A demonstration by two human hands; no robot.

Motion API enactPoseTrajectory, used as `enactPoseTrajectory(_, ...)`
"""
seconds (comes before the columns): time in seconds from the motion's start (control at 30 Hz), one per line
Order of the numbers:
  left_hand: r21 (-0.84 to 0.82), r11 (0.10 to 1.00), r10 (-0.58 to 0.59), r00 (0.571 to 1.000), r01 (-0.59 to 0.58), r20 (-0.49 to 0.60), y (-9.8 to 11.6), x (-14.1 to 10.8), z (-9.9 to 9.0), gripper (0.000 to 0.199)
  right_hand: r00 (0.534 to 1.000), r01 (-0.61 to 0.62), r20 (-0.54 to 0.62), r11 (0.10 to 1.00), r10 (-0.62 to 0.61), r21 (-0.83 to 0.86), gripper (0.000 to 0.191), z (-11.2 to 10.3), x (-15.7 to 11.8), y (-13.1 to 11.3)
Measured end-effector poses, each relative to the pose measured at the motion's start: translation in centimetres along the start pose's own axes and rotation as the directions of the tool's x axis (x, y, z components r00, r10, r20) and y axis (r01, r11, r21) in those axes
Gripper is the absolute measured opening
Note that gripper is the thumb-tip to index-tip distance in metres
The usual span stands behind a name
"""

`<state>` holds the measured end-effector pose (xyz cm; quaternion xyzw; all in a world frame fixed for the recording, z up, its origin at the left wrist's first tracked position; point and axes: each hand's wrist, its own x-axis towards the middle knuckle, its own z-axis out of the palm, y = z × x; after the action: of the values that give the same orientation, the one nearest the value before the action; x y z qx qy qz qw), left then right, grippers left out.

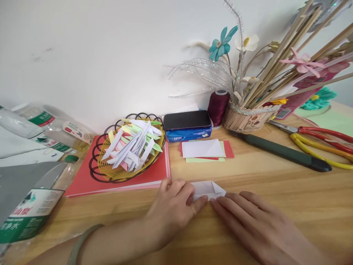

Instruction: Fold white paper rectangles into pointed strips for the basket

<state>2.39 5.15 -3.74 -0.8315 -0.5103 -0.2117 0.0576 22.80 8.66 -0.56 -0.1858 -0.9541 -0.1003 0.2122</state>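
Observation:
A small white sheet of paper (205,188) lies on the wooden table, partly folded, with a turned-in corner at its right end. My left hand (176,204) has its fingers curled over the left part of the paper, its thumb along the near edge. That hand wears a ring, with a bangle on the wrist. Stretched out flat, the fingers of my right hand (249,217) touch the paper's near right corner. Beyond it sits a short stack of paper slips (202,149), white on top, with red and pale green ones below.
A yellow basket (102,162) of folded paper strips stands on red sheets (79,176) at left. Plastic bottles (41,198) lie farther left. Behind are a phone (187,119) on a blue packet, maroon thread (218,106) and a flower pot (245,117). Scissors (325,141) and a dark-green-handled tool (286,151) lie right.

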Motion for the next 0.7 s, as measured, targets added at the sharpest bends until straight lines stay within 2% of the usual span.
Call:
enactPoseTrajectory(0.03,0.038,0.998,0.056,0.998,-0.056,-0.007,-0.1,-0.2,-0.1,0.005,1.0,-0.016,0.0,1.0,0.016,-0.019,0.046,-0.1,-0.2,-0.1)
enactPoseTrajectory(0.1,0.114,0.985,0.13,0.991,-0.132,0.028,-0.3,-0.7,-0.4,0.013,0.999,-0.031,0.006,0.999,0.032,-0.036,0.044,-0.1,-0.5,-0.2)
enactPoseTrajectory(0.27,0.209,0.956,0.178,0.973,-0.206,0.146,-0.8,-1.3,-1.6,0.027,0.998,-0.027,0.048,1.0,0.028,-0.005,0.043,0.0,-0.6,-0.3)
enactPoseTrajectory(0.57,0.27,0.93,0.219,0.966,-0.249,0.136,-2.0,-3.2,-2.9,0.028,0.99,-0.096,0.108,0.993,0.089,0.066,0.037,1.1,-1.7,-0.1)
enactPoseTrajectory(0.7,0.257,0.934,0.236,0.968,-0.25,0.081,-2.5,-3.7,-2.9,0.026,0.987,-0.13,0.107,0.986,0.12,0.099,0.036,1.1,-1.9,-0.1)
